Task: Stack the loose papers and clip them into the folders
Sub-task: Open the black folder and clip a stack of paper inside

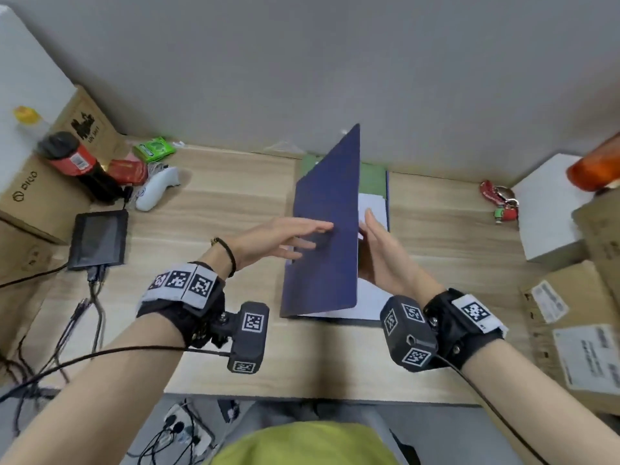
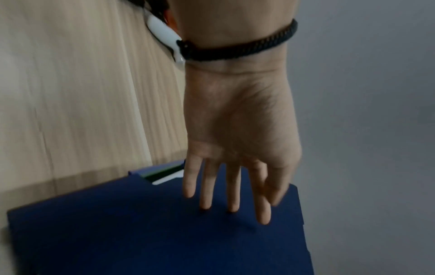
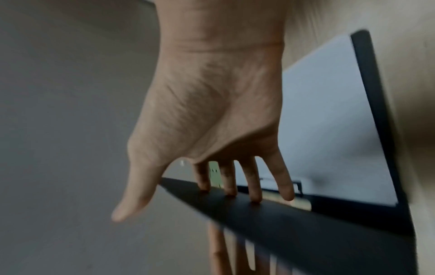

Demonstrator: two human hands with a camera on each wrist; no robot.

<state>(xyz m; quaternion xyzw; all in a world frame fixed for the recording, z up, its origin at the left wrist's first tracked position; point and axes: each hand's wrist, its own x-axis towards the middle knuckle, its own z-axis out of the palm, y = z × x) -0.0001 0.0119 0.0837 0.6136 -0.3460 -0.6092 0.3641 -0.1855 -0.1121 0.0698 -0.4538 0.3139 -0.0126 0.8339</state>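
A dark blue folder lies in the middle of the wooden desk [image 1: 218, 203] with its cover [image 1: 325, 209] raised nearly upright. My left hand [image 1: 295, 236] lies flat on the cover's outer face, fingers [image 2: 231, 195] straight. My right hand [image 1: 379, 243] is on the inner side, straight fingers [image 3: 253, 182] touching the cover [image 3: 282, 223] near its edge, thumb spread away. White papers [image 1: 372, 204] lie inside the folder, also seen as a white sheet [image 3: 329, 121]. A green folder [image 1: 372, 177] sticks out beneath at the back.
Cardboard boxes [image 1: 40, 196] stand at the left with a red bottle [image 1: 72, 156], a green packet [image 1: 154, 149], a white controller [image 1: 156, 189] and a black tablet [image 1: 99, 238] with cables. A keychain [image 1: 501, 203], a white box [image 1: 550, 209] and labelled cartons [image 1: 577, 333] stand at the right.
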